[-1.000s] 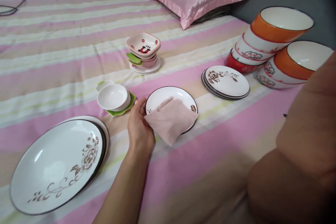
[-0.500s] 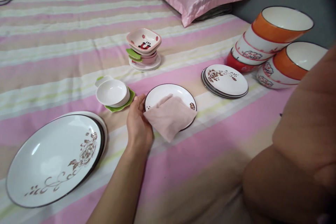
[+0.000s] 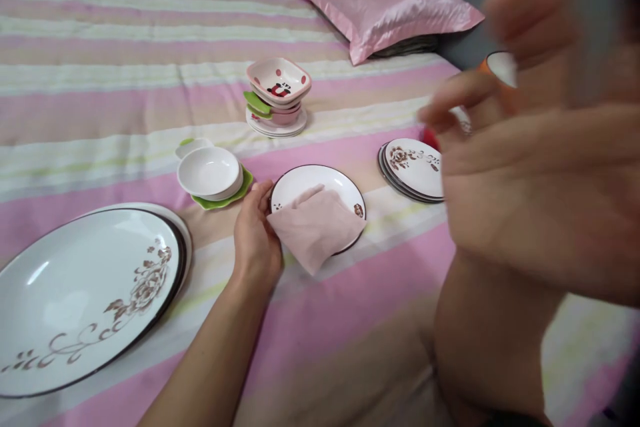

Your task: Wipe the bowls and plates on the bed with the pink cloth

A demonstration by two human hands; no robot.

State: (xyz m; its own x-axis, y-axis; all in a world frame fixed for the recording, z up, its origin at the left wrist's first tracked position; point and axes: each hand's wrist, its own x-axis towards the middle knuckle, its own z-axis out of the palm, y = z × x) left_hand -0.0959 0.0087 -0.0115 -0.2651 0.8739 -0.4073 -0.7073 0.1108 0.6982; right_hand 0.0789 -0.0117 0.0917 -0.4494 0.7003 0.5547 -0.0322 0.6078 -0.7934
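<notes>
My left hand [image 3: 257,237] grips the left rim of a small white plate [image 3: 320,177] with a dark edge and brown floral marks. A folded pale pink cloth [image 3: 320,223] lies over the plate's near half, one corner hanging past the rim. Raised close to the camera on the right is my right hand [image 3: 530,173], slightly blurred, palm showing, fingers apart and loosely bent, with nothing in it. Behind it, partly covered, is a stack of small floral plates [image 3: 413,163].
Large floral plates [image 3: 90,280] lie stacked at left. White dishes on a green leaf-shaped one [image 3: 210,173] sit beside my left hand. Farther back stand stacked children's bowls [image 3: 279,83] and a pink pillow [image 3: 385,0]. An orange-rimmed bowl [image 3: 501,70] is mostly hidden by my right hand.
My right hand has come up into view at the right, covering most of the orange bowls. My left hand keeps its hold on the plate; the view has shifted slightly.
</notes>
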